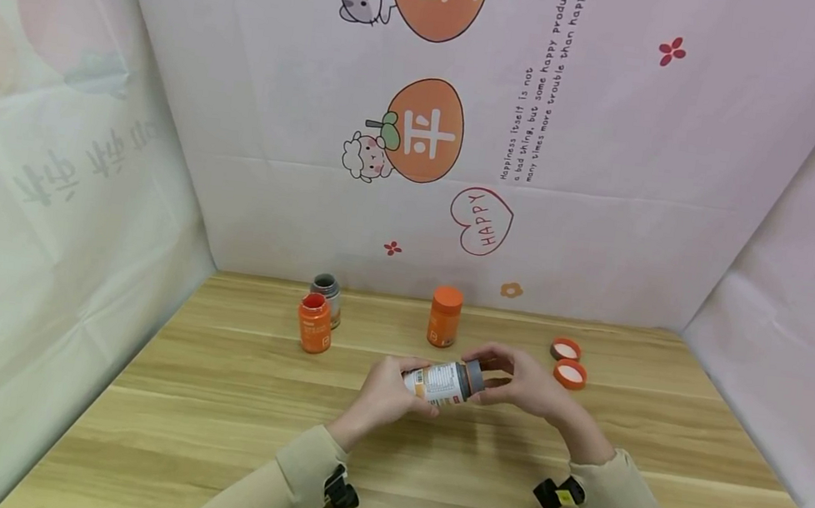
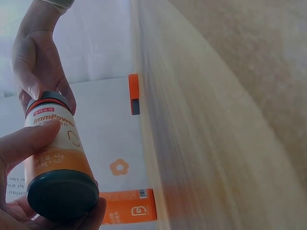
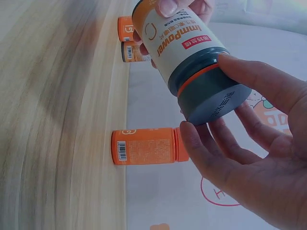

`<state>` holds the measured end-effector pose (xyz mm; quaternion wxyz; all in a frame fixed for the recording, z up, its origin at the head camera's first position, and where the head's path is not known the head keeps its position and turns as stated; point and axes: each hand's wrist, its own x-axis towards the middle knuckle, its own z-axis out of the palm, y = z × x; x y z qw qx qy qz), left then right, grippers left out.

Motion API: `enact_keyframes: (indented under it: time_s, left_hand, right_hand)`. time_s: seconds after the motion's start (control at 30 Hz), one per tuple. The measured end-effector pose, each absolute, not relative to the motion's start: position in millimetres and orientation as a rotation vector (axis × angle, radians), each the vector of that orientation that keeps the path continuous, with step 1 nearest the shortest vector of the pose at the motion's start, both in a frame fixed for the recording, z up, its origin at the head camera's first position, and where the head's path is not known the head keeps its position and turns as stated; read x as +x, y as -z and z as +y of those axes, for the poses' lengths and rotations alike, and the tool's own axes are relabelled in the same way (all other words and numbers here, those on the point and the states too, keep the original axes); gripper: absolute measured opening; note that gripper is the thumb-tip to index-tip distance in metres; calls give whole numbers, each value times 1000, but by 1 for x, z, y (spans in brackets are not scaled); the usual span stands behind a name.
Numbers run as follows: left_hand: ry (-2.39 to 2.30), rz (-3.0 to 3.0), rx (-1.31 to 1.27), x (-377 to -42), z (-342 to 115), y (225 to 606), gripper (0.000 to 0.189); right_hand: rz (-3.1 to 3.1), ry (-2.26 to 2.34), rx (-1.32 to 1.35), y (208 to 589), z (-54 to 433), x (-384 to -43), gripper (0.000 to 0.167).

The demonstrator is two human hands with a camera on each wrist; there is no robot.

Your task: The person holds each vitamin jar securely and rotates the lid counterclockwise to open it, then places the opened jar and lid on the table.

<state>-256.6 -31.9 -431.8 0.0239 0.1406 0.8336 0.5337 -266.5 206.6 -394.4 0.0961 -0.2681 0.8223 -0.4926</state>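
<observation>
My left hand (image 1: 388, 390) grips a supplement bottle (image 1: 435, 383) with a white and orange label, held tilted above the table. Its dark grey base (image 2: 63, 194) faces the left wrist camera, and the left thumb lies across the label. At the other end is a grey screw cap (image 3: 213, 93), with a thin orange ring showing at its edge. Thumb and fingertips of my right hand (image 1: 520, 380) pinch this cap around its rim. Behind the hands an orange bottle (image 1: 445, 317) stands upright with its orange cap on.
On the left of the wooden table (image 1: 223, 417) stand an uncapped orange bottle (image 1: 314, 327) and, just behind it, an uncapped grey-necked bottle (image 1: 328, 289). A grey-edged cap (image 1: 566, 350) and an orange cap (image 1: 571, 375) lie at the right. White printed cloth (image 1: 291, 216) hangs behind.
</observation>
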Motion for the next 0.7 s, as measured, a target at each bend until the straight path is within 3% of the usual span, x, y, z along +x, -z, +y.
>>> enact_keyframes:
  time_s: [0.47, 0.7]
  left_hand:
    - [-1682, 2542, 432, -258, -32, 433, 66]
    - [-1685, 2543, 420, -259, -33, 434, 66]
  right_hand:
    - [2500, 1464, -961, 399, 207, -264, 47]
    - [2523, 1474, -849, 400, 207, -264, 46]
